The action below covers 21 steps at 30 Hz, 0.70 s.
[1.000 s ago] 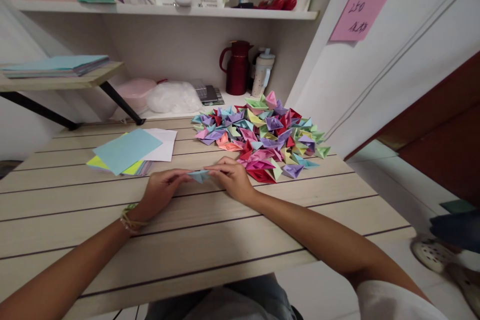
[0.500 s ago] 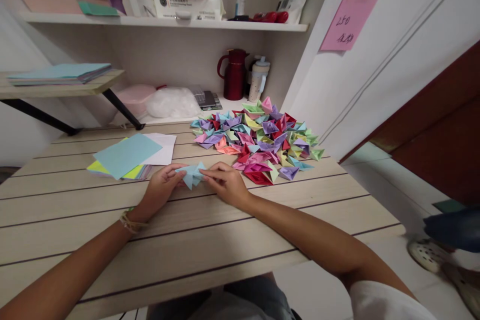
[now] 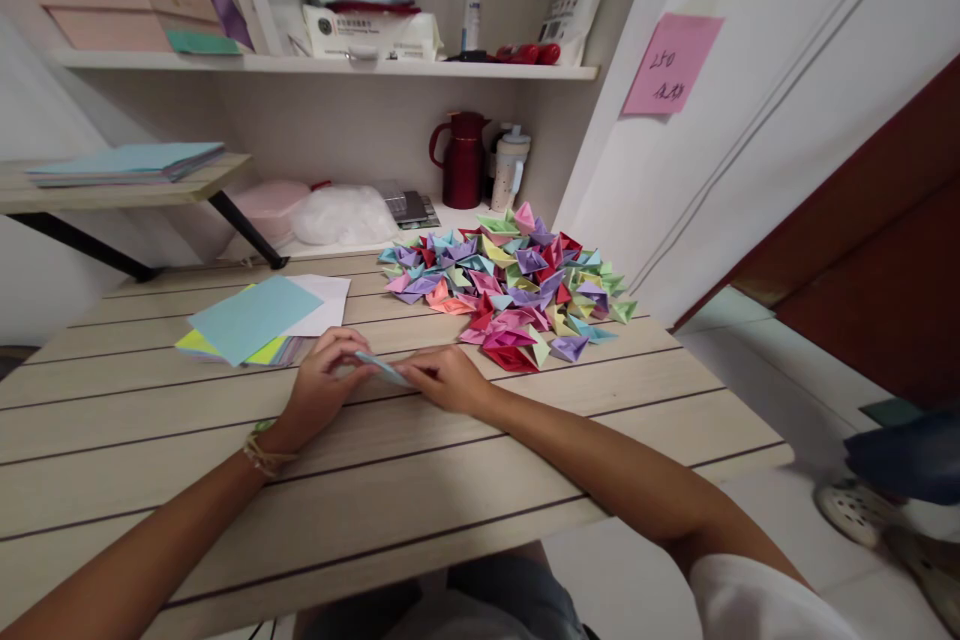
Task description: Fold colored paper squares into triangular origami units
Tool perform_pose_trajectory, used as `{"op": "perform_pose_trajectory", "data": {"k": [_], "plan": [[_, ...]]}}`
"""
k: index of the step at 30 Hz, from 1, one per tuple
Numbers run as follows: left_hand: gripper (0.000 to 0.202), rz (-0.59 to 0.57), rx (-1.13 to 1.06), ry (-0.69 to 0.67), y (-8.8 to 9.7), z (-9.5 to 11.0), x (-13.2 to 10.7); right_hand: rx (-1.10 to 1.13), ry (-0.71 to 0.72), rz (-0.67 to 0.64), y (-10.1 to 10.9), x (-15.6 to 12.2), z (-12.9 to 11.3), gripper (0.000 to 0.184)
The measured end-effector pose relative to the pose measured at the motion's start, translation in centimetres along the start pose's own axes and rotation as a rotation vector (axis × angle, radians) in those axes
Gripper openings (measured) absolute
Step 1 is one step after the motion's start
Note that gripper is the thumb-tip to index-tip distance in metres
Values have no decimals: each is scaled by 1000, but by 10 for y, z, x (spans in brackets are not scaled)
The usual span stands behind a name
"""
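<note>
A folded piece of light-blue paper (image 3: 385,368) is held above the table between both hands, seen nearly edge-on. My left hand (image 3: 328,375) pinches its left end between thumb and fingers. At the right end, my right hand (image 3: 446,378) grips it with thumb and forefinger. Just beyond my right hand lies a heap of small folded paper boats (image 3: 517,290) in many colours. Left of my left hand sits a stack of coloured paper sheets (image 3: 259,318), with a light-blue sheet and a white one on top.
On a small raised stand (image 3: 202,182) at left lies another paper stack (image 3: 131,163). Behind the table are a dark red jug (image 3: 463,160), a pale bottle (image 3: 510,170) and a white plastic bag (image 3: 345,215). Another person's shoe (image 3: 847,512) shows on the floor at right.
The light-blue paper has turned from showing its pointed, spread-out shape to a thin, almost edge-on strip. Both hands still hold it, and the camera view has shifted slightly.
</note>
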<state>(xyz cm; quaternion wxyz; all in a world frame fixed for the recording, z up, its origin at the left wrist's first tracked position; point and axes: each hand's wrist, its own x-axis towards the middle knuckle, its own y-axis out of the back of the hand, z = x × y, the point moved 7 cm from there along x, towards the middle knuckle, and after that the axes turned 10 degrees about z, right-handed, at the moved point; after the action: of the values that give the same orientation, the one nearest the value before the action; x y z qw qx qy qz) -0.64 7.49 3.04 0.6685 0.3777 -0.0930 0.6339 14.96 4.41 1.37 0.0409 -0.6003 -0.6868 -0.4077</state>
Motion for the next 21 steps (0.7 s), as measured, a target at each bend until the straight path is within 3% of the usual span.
{"op": "perform_pose_trajectory", "data": {"k": [3,8,12,15,18,21], "plan": [[8,35,37,-23,3,3,2,13,-2,-56,0,7,0,31],[12,147,-41,88,8,-4,2,13,-133,105,4,54,18,27],[14,263,-144,226,15,-21,1,134,-142,181,-23,114,37,21],[17,299,-258,375,19,-37,-1,411,-336,381,-45,145,69,24],[20,390,-298,435,27,-43,1,475,-391,484,-64,158,89,30],[20,400,-284,465,29,-46,3,532,-411,541,-68,159,105,39]]}}
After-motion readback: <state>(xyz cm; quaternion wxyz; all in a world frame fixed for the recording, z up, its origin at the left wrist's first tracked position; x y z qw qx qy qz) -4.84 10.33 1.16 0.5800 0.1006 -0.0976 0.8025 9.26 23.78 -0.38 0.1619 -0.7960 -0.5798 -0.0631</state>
